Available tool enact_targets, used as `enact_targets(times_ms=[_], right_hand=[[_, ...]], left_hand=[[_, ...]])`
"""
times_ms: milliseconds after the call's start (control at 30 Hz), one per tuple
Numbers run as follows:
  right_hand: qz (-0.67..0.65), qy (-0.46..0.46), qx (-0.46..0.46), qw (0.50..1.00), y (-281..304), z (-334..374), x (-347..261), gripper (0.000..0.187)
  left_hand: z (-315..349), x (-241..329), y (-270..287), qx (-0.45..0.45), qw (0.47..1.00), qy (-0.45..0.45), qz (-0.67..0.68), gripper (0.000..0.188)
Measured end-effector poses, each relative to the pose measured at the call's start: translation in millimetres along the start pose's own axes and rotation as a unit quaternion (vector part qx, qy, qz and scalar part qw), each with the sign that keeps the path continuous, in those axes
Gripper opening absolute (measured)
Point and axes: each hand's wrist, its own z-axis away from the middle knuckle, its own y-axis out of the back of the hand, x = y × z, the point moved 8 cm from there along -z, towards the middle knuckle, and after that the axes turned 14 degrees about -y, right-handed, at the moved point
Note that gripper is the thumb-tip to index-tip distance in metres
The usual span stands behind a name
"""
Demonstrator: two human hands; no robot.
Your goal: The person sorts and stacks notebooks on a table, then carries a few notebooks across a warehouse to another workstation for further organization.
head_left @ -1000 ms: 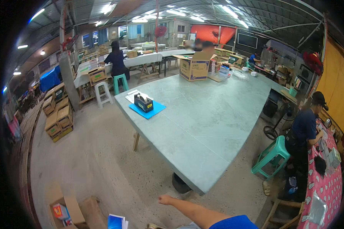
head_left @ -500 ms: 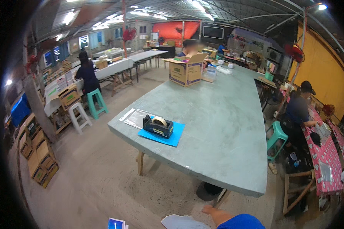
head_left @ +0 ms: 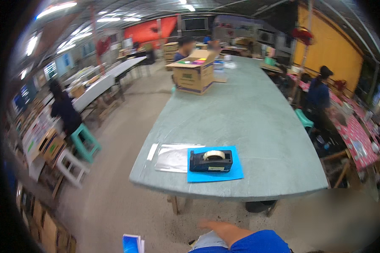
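Note:
My right hand point(head_left: 207, 225) hangs low near the bottom edge, at the end of a bare forearm with a blue sleeve. It is smeared, so its fingers do not show clearly. My left hand is out of view. At the lower edge, left of that arm, a blue-and-white booklet-like thing point(head_left: 131, 243) pokes in; what holds it is hidden. On the near end of the grey-green table point(head_left: 249, 126), a black tape dispenser point(head_left: 211, 162) with a pale roll rests on a blue sheet point(head_left: 236, 172). Beside them lie clear plastic sleeves point(head_left: 171, 158) and a white strip point(head_left: 152, 152).
An open carton point(head_left: 193, 76) stands at the table's far left, a person behind it. Other people work at the left table point(head_left: 98, 89) and the pink-covered right table point(head_left: 359, 147). Green point(head_left: 85, 143) and white point(head_left: 71, 168) stools and cartons point(head_left: 46, 221) are at left.
The view has turned to the right and come nearer the table, so the tape dispenser appears more central and squarer on. My right forearm has shifted left in the picture.

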Motion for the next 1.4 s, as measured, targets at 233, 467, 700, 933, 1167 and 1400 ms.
enact_targets(times_ms=[233, 467, 700, 933, 1167, 1400], right_hand=[[-0.297, 0.129, -0.005, 0.946, 245, -67, -328, 0.036], [-0.497, 0.030, -0.086, 0.863, 306, -139, -427, 0.035], [-0.636, -0.014, -0.021, 0.771, 398, -203, -463, 0.033], [-0.638, -0.047, 0.007, 0.769, 546, -347, -449, 0.033], [-0.543, 0.104, 0.134, 0.822, 784, -472, -460, 0.028], [-0.701, 0.047, 0.140, 0.698, 924, -595, -352, 0.026]], left_hand=[[-194, -210, 60, -0.040, 0.997, -0.061, -0.010, 0.053], [-423, -176, 90, -0.088, 0.986, -0.003, 0.142, 0.052], [-646, -304, 69, -0.268, 0.927, 0.070, -0.253, 0.055], [-798, -260, -15, -0.260, 0.958, -0.109, 0.056, 0.056], [-996, -330, -142, -0.362, 0.925, -0.096, 0.069, 0.043], [-1180, -289, -269, -0.374, 0.910, -0.026, 0.179, 0.036]])
